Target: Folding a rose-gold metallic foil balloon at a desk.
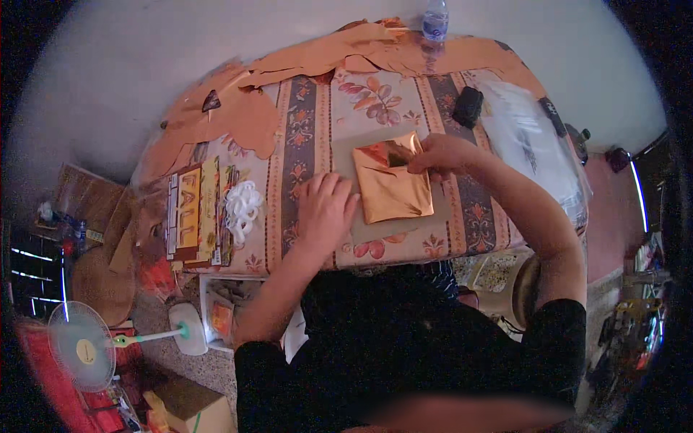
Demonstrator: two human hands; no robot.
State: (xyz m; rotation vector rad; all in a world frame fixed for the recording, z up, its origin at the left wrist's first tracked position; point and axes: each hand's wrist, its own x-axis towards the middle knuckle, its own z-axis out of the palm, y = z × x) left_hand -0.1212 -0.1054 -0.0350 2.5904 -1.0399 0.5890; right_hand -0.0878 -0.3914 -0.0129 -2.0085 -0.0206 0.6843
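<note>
A shiny copper-coloured foil piece, roughly rectangular and creased, lies on a flat greyish board on the table. At its upper right edge my right hand pinches the foil between thumb and fingers. My left hand rests palm down on the patterned tablecloth, just left of the board, fingers stretched out and holding nothing. Further left lies a bundle of white cord, beside a stack of colourful printed cards.
Torn orange-copper sheets cover the table's far and left edges. A water bottle stands at the back. On the right are a black case and clear plastic sleeves. A fan and a cardboard box are lower left.
</note>
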